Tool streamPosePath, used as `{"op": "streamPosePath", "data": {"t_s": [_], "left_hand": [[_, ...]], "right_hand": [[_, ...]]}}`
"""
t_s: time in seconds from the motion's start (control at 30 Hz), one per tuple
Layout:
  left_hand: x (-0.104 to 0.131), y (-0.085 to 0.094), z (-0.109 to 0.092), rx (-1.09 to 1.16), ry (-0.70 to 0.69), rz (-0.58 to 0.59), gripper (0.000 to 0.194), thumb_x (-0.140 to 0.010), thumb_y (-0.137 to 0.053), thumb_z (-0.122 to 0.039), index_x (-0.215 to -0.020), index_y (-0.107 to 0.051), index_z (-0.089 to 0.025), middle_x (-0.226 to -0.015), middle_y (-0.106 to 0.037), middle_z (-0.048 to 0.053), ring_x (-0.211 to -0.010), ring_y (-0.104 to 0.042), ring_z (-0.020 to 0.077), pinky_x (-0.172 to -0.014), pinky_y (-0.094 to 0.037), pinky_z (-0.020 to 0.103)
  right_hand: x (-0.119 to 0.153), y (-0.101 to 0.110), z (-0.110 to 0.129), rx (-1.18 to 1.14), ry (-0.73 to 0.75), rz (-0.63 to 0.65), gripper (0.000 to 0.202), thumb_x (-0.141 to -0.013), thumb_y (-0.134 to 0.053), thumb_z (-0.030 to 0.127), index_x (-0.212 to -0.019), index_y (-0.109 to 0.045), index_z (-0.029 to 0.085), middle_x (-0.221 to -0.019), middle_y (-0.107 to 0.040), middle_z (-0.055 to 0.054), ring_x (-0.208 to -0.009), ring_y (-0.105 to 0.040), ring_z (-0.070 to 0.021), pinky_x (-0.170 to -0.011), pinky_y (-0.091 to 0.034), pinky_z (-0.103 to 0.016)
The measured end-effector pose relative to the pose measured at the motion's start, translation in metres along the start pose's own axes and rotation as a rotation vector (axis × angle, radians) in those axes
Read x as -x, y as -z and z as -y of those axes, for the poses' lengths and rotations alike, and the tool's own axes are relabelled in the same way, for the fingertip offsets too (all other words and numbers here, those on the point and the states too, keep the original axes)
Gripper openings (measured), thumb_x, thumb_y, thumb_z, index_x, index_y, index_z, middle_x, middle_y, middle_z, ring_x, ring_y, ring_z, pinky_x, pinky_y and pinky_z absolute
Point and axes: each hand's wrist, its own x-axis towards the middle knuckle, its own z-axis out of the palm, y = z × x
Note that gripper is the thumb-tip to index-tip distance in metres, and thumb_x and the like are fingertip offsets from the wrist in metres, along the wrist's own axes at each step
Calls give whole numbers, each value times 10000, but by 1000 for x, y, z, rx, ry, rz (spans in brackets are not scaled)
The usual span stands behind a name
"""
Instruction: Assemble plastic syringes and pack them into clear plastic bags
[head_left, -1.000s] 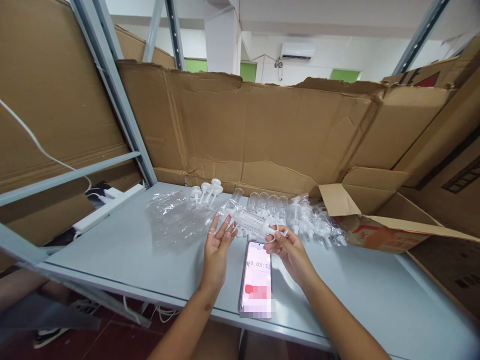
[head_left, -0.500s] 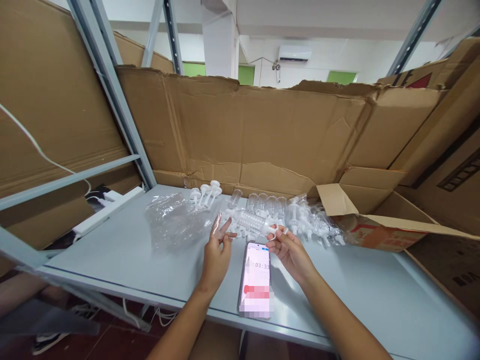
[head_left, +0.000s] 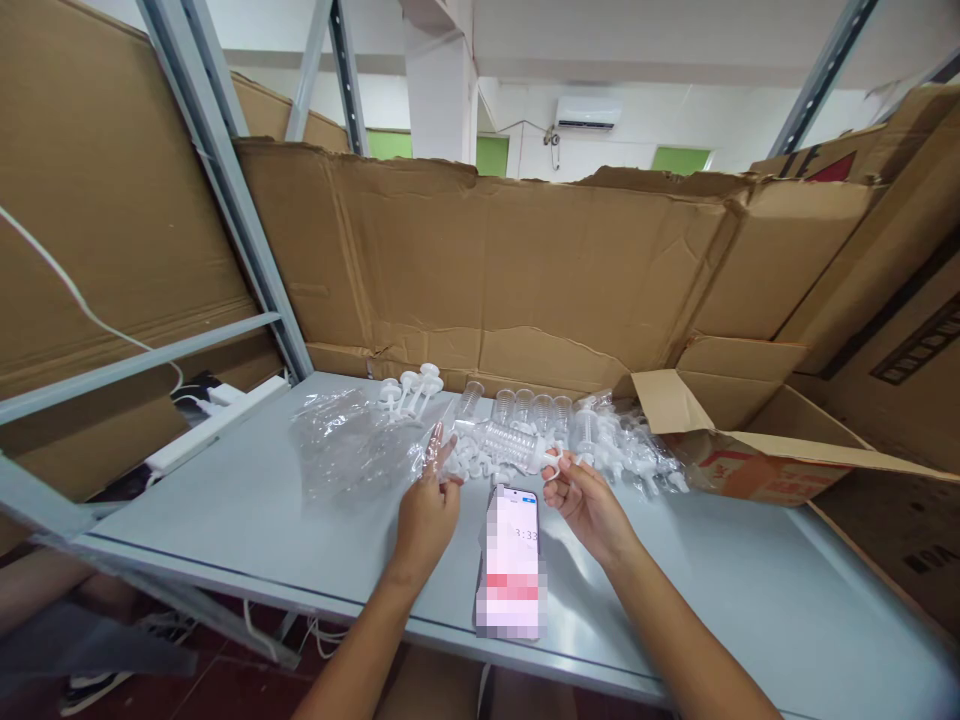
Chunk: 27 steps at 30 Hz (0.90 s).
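My right hand [head_left: 589, 500] pinches the white ring handle [head_left: 553, 463] of a clear ribbed plastic syringe [head_left: 514, 442]. The syringe lies nearly level, its far end pointing left towards my other hand. My left hand [head_left: 431, 500] has its index finger raised behind thin clear film, and its thumb lies near the fingers. That film appears to be a small clear plastic bag [head_left: 421, 458]; its edges are hard to make out. Small white plastic parts [head_left: 480, 468] lie beneath the syringe.
A phone [head_left: 511, 560] showing a timer lies in front. Behind stand clear ribbed barrels [head_left: 541, 408] and white plungers [head_left: 412, 385]. Plastic bags [head_left: 345, 440] lie left; bagged parts [head_left: 630, 445] and an open carton [head_left: 780, 465] are right. Cardboard [head_left: 525, 270] walls the back.
My right hand and the syringe have shifted slightly right. My left hand has moved a little left and its fingers have drawn closer together.
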Motion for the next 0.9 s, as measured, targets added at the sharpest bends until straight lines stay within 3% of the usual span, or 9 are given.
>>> {"op": "streamPosePath", "data": {"t_s": [0.23,0.47,0.67,0.9], "left_hand": [[1,-7,-6,119,-32,61,682,-751,-474,-134,-1352,-202,-310,-1205,-547,87,-691,-627,91,-726,-456,250],[6,-14,5,120,5,100,636,-761,-514,-178,-1332,-251,-275,-1194,-537,103,-752,-645,111,-798,-449,277],[8,-15,7,155,26,100,610,-746,-532,-186,-1307,-297,-240,-1125,-579,89,-726,-647,120,-742,-475,263],[7,-18,9,231,87,87,660,-718,-572,-189,-1300,-262,-221,-1170,-525,120,-706,-647,121,-715,-491,280]], "right_hand": [[1,-2,0,15,-8,9,224,-726,-644,318,-887,-568,182,-682,-629,12,-535,-583,-91,-514,-440,-206],[2,-3,-1,3,-44,48,217,-734,-640,305,-897,-561,186,-697,-621,10,-548,-585,-91,-527,-434,-204],[3,-5,1,60,-12,62,219,-742,-627,311,-904,-554,184,-707,-616,-1,-555,-584,-109,-540,-429,-229],[5,-6,1,148,23,169,217,-762,-597,327,-925,-550,193,-724,-622,-11,-559,-580,-122,-565,-426,-260]]}}
